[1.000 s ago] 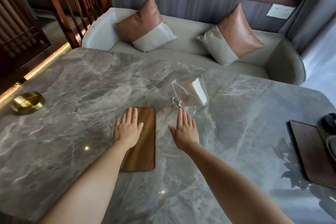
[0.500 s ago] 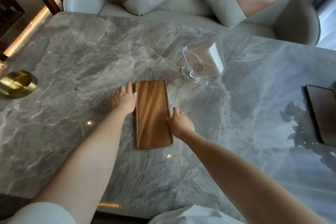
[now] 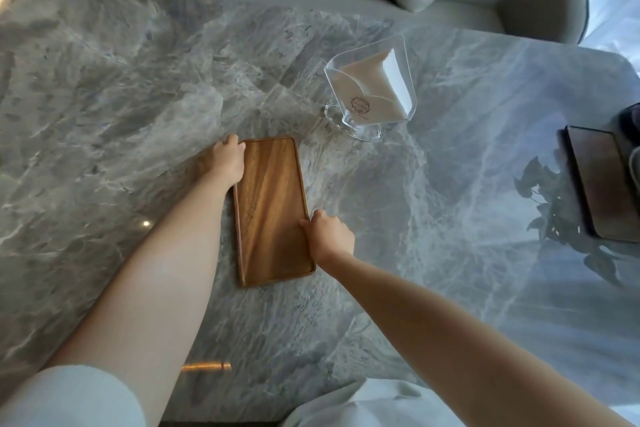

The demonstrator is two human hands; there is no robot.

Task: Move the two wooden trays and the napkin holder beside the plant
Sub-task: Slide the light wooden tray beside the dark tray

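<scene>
Both hands clamp the long edges of the light wooden tray (image 3: 272,210) lying flat mid-bench: left hand (image 3: 227,161) curled at its far left rim, right hand (image 3: 329,237) at its near right rim, likely for a level lift; napkin holder (image 3: 372,88) stands just beyond; darker tray (image 3: 594,184) lies far right

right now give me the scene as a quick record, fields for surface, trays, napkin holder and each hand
surface: grey marble table
light wooden tray: flat on the table, mid-frame, empty
dark tray: at the right edge, partly cut off
napkin holder: clear, upright, napkins inside, behind the light wooden tray, apart from it
left hand: grip on the tray's far left edge
right hand: grip on the tray's right edge
plant: only its reflection shows
</scene>
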